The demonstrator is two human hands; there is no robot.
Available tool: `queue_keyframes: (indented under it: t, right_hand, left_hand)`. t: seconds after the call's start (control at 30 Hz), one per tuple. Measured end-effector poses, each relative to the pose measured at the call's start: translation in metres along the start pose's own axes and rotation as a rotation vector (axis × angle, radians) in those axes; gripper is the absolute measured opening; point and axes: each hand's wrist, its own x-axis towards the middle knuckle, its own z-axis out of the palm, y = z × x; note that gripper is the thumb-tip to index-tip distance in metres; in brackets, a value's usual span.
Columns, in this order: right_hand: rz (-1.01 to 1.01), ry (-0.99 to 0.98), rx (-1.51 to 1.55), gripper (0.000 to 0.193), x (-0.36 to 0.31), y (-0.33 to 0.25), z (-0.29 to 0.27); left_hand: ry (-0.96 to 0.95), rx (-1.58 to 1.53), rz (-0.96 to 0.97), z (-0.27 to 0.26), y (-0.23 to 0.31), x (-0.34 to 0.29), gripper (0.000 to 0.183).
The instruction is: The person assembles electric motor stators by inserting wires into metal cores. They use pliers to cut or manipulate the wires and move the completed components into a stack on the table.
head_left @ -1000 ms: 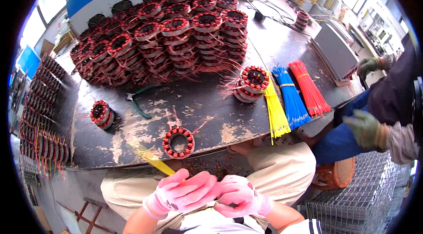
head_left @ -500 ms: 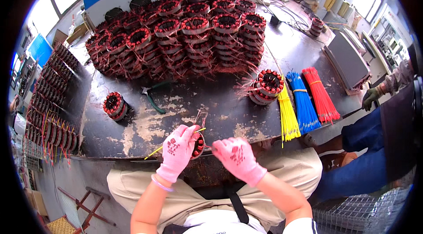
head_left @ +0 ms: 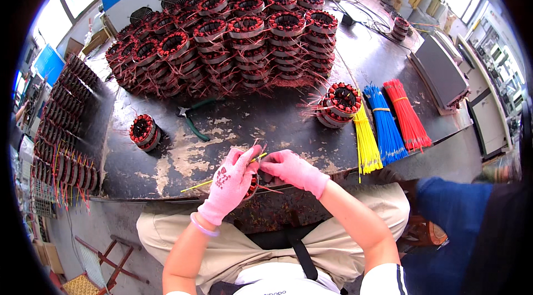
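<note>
My left hand point(head_left: 226, 185), in a pink glove, is closed round a small ring-shaped motor stator point(head_left: 252, 188) with red windings, held at the table's near edge. A yellow wire point(head_left: 197, 186) runs under the left fingers, its far tip poking out between both hands. Against those fingertips, my right hand point(head_left: 293, 171), also gloved in pink, pinches thin wire ends. Exactly which strands it grips is hidden by the fingers. Thin reddish leads stick up past the fingertips, and another points right below the right hand.
Stacked stators point(head_left: 247, 45) fill the table's back. Single stators stand left point(head_left: 144, 133) and right point(head_left: 340, 103). Green-handled cutters point(head_left: 194, 127) lie between. Yellow point(head_left: 366, 142), blue point(head_left: 385, 128) and red point(head_left: 408, 117) wire bundles lie at right. A person's blue-clad leg point(head_left: 452, 211) is nearby.
My right hand has moved left, from beside the stator to meet the left fingertips at the yellow wire's tip. The co-worker at right has shifted, their gloved hand no longer clearly seen.
</note>
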Motion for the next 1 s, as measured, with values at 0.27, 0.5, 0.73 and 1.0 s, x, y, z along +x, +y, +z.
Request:
queue_keyframes:
  t: [0.27, 0.5, 0.73, 1.0]
  right_hand:
    - [0.045, -0.096, 0.334, 0.018, 0.016, 0.004, 0.004]
    - [-0.203, 0.334, 0.033, 0.015, -0.033, 0.014, 0.026]
    - [-0.585, 0.620, -0.351, 0.021, -0.048, 0.020, 0.037]
    - [-0.716, 0.582, -0.429, 0.025, -0.043, 0.014, 0.025]
  left_hand:
    - [0.087, -0.116, -0.067, 0.005, 0.000, 0.000, 0.025]
    - [0.000, -0.080, 0.006, 0.001, -0.010, -0.004, 0.023]
    - [-0.030, -0.061, 0.062, -0.001, -0.006, -0.004, 0.022]
    - [-0.038, 0.181, 0.139, -0.002, 0.007, -0.003, 0.022]
